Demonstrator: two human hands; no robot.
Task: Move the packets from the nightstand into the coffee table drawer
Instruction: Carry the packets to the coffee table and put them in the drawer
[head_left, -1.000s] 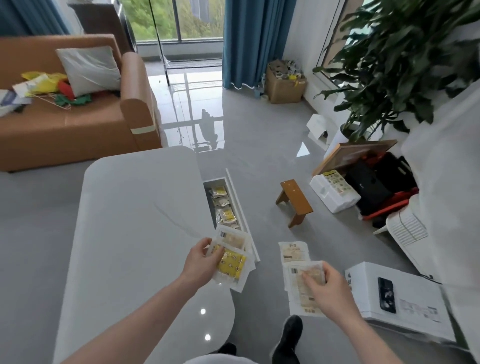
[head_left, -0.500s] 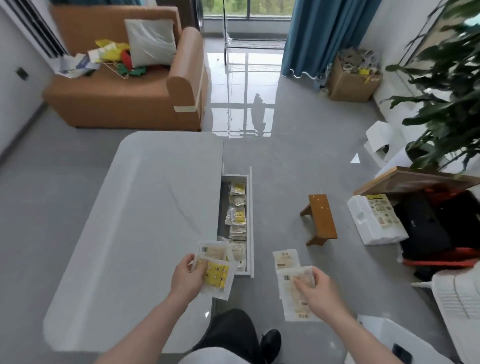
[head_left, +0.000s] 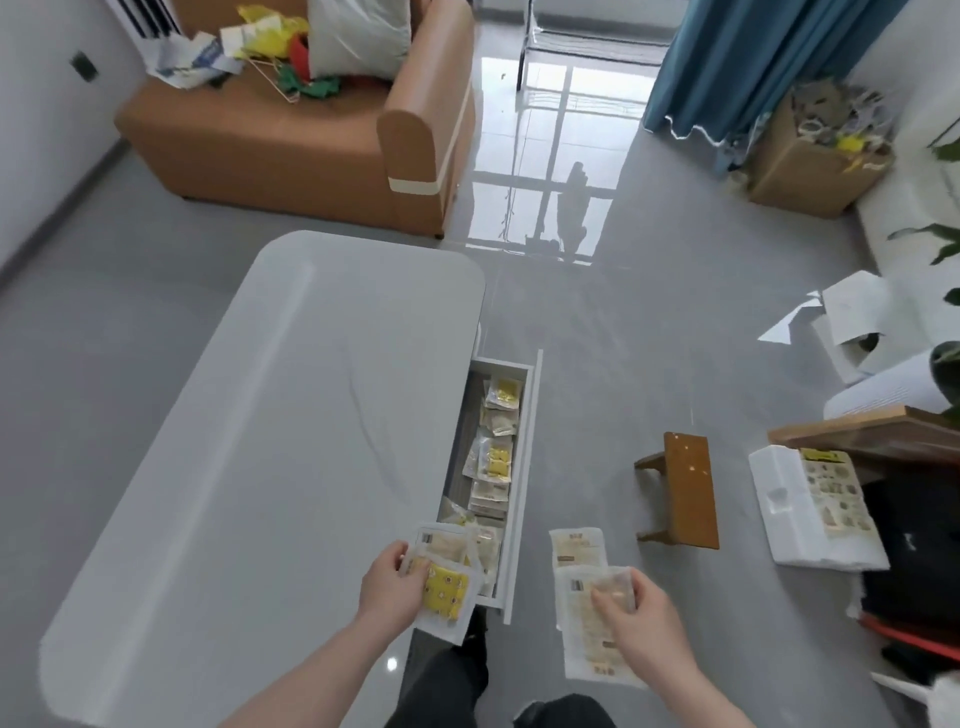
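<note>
Packets are in both hands, low in the view near 6 o'clock. The left hand (head_left: 392, 587) grips a small bunch of packets (head_left: 447, 587), with a yellow one on top, and holds them right over the near end of the open drawer (head_left: 511, 519). The right hand (head_left: 641, 621) grips more pale packets (head_left: 584, 587), just off to 3 o'clock of the drawer, above the grey floor (head_left: 623, 338). More packets already lie in a row inside the drawer (head_left: 496, 447). The drawer sticks out from the white surface (head_left: 291, 441) at 9 o'clock. A little brown stool (head_left: 688, 496) stands at 3 o'clock, and an orange sofa (head_left: 291, 140) sits far away at 11 o'clock.
</note>
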